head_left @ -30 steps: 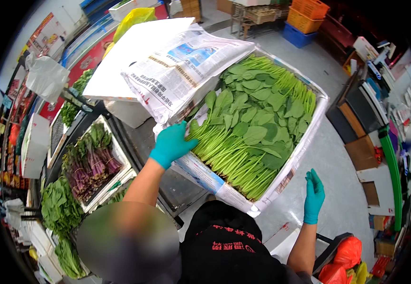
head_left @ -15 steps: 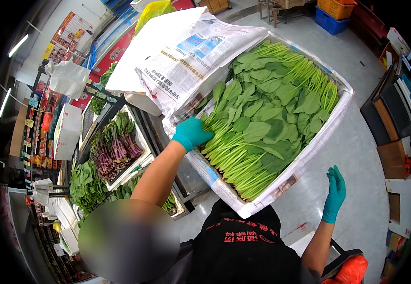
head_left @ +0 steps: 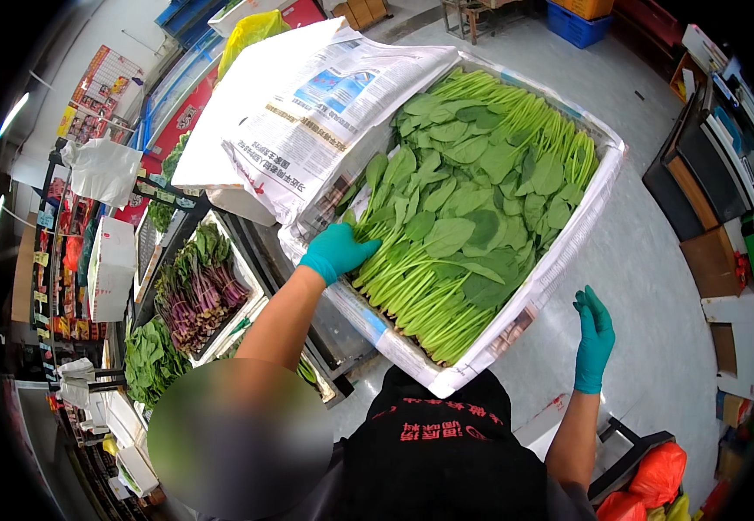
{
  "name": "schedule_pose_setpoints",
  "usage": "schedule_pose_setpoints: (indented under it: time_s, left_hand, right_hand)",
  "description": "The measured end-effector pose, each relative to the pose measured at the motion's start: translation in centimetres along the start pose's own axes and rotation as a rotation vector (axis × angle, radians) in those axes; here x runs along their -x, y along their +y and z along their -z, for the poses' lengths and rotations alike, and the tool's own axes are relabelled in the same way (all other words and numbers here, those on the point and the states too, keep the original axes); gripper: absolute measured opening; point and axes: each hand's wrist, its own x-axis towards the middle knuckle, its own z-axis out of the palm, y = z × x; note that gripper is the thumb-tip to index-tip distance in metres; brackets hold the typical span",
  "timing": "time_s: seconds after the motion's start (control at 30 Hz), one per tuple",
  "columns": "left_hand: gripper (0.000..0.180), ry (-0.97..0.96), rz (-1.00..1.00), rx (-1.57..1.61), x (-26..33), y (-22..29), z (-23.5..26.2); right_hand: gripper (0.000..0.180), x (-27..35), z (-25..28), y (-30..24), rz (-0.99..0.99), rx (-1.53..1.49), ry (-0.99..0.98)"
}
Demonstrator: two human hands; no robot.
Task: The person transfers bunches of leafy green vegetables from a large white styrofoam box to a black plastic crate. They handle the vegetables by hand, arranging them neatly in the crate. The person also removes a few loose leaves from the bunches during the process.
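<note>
The grip of the gloved left hand (head_left: 340,252) rests at the left edge of the leafy greens (head_left: 459,204), thumb and finger against the pale stems; whether it is clenched around any of them cannot be told, since some fingertips are hidden. The gloved right hand (head_left: 594,328) hangs well apart from the greens, its fingers loosely extended, holding nothing. The greens lie packed in a newspaper-lined box (head_left: 559,260), broad leaves massed in the middle and stems fanned along the near and far sides. A small handful should be light and limp at the leaf end, stiffer along the stems, which look crisp enough to snap if bent hard; the leaves would likely bruise under pressure and might slide on a smooth glove if damp. The sounder hold is probably around several stems together, near their cut ends, while the full box looks considerably heavier. Beyond its left side lie a spread newspaper (head_left: 334,95) and bundled purple-stemmed greens (head_left: 203,295); grey floor (head_left: 629,200) shows to the right.
</note>
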Motion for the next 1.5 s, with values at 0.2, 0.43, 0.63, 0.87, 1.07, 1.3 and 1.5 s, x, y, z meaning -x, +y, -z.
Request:
schedule_pose_setpoints:
  time_s: [0.2, 0.43, 0.63, 0.87, 1.07, 1.3, 1.5]
  left_hand:
    - [0.088, -0.002, 0.087, 0.107, -1.3, -1.0, -0.1]
    - [0.099, -0.371, 0.063, 0.142, -2.6, -1.4, 2.1]
    - [0.117, -0.638, 0.26, 0.347, -4.2, -2.9, 2.0]
    - [0.086, -0.7, 0.273, 0.479, -4.2, -3.3, 2.7]
    - [0.055, -0.788, 0.155, 0.608, -5.9, -5.7, 1.0]
    - [0.062, -0.79, -0.076, 0.62, -4.4, -4.1, 1.5]
    - [0.062, -0.774, -0.154, 0.668, -7.3, -7.2, -0.4]
  right_hand:
    - [0.034, 1.0, 0.5, 0.9, 0.001, -0.045, 0.001]
    - [0.032, 2.2, 0.9, 1.6, -0.007, -0.019, -0.001]
    - [0.032, 2.6, 1.5, 2.8, -0.033, -0.017, 0.018]
    - [0.032, 3.2, 1.4, 3.0, -0.034, -0.074, 0.043]
    - [0.032, 3.9, -1.1, -2.8, 0.043, -0.132, 0.038]
    - [0.055, 6.0, -14.9, -12.6, 0.575, 0.641, -0.6]
    - [0.064, 6.5, -24.8, -10.1, 1.018, 1.047, -0.639]
